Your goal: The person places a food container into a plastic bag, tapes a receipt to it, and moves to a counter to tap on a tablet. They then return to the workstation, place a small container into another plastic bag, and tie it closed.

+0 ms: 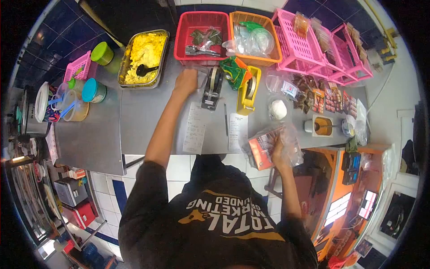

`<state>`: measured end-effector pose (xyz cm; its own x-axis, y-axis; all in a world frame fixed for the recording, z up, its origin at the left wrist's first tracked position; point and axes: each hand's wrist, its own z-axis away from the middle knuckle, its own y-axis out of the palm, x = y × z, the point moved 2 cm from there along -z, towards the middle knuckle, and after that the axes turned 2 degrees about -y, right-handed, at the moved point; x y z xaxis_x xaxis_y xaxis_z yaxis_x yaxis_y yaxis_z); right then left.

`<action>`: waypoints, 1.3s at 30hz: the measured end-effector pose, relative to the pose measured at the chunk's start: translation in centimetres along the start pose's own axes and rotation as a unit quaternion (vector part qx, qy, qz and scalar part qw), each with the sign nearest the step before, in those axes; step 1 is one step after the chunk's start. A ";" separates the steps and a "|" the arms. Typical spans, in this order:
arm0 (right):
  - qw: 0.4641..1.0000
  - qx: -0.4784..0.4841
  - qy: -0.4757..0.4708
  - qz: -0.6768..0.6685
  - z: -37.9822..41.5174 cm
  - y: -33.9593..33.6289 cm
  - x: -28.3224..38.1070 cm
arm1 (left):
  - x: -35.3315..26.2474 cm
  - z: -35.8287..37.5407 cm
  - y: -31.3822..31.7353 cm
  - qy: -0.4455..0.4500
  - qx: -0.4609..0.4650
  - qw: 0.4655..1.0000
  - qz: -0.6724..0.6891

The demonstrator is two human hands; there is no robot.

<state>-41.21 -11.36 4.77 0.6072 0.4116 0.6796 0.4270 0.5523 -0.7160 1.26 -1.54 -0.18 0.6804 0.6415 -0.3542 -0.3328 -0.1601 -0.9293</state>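
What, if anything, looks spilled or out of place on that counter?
No clear spill. The crumpled green-and-orange wrapper looks odd, bunched at the yellow tape dispenser rather than in the red tub.

"TOTAL" and "MARKETING" stand on the black cloth T-shirt (215, 224), nearer the wearer than the yellow plastic tape dispenser (242, 103).
Both words are in white capitals, upside down in view; beside them a smaller word, broken by folds, shows "UNDED". Print is too small to read on the long white paper slip (194, 130) left of the dispenser, the shorter white paper slip (238, 132) near its closer end, and the flat red-orange packet in clear plastic (260, 151) to its near right.
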 end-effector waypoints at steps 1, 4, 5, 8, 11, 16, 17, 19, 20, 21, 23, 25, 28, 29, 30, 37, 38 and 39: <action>0.999 -0.033 -0.033 0.020 -0.4 0.6 -0.6 | -0.1 -0.5 -0.2 -0.014 0.028 0.998 -0.048; 0.990 -0.098 -0.098 0.031 -1.7 0.0 -1.3 | -0.9 -3.0 1.4 -0.040 0.049 0.994 -0.089; 0.987 -0.113 -0.114 0.022 -1.8 0.2 -1.4 | -0.6 -3.3 2.0 -0.047 0.046 0.994 -0.091; 0.977 -0.121 -0.173 0.040 -2.7 1.7 -2.1 | 0.1 -3.6 2.5 -0.004 0.022 0.995 -0.102; 0.964 -0.146 -0.210 0.067 -2.7 1.4 0.3 | 0.5 -3.5 2.2 0.050 0.074 0.985 -0.147; 0.972 -0.108 -0.205 0.026 -3.1 2.1 0.5 | 1.0 -3.2 1.3 0.036 0.093 0.986 -0.134; 0.976 -0.102 -0.193 0.017 -2.9 2.3 0.8 | 1.4 -3.2 1.5 0.035 0.103 0.985 -0.133; 0.981 -0.076 -0.178 -0.020 -2.6 2.5 1.1 | 1.7 -3.2 1.7 0.038 0.096 0.985 -0.137; 0.983 -0.063 -0.170 -0.038 -2.4 2.6 1.3 | 1.7 -3.2 1.8 0.040 0.092 0.985 -0.139; 0.983 -0.079 -0.158 -0.041 -2.1 2.4 1.9 | 1.8 -3.4 2.1 0.034 0.092 0.985 -0.142; 0.983 -0.108 -0.147 -0.035 -1.6 2.0 2.7 | 1.8 -3.9 2.7 0.025 0.094 0.985 -0.146; 0.978 -0.127 -0.165 -0.006 -1.4 2.5 1.7 | 1.0 -3.3 2.0 0.008 0.088 0.985 -0.148; 0.971 -0.125 -0.205 0.010 -1.6 3.3 0.2 | 0.3 -2.8 1.2 0.003 0.100 0.984 -0.145; 0.969 -0.120 -0.217 0.009 -1.8 3.4 -0.1 | 0.2 -2.8 1.2 0.005 0.107 0.984 -0.143; 0.967 -0.122 -0.225 0.007 -1.9 3.3 0.1 | -0.1 -2.9 0.9 -0.001 0.116 0.981 -0.154; 0.983 -0.109 -0.130 -0.074 -1.7 2.7 1.8 | 1.0 -3.5 2.6 -0.023 0.092 0.965 -0.246; 0.984 -0.106 -0.120 -0.083 -1.6 2.7 1.7 | 1.2 -4.1 3.3 -0.046 0.109 0.959 -0.257; 0.985 -0.101 -0.110 -0.091 -1.6 2.7 1.7 | 1.1 -4.2 3.3 -0.070 0.125 0.953 -0.266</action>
<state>-37.93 -10.32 3.70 0.3575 0.4780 0.8023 0.6541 0.4850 -0.5805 3.64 -4.48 -4.13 0.7086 0.6783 0.1946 -0.1216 0.3890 -0.9132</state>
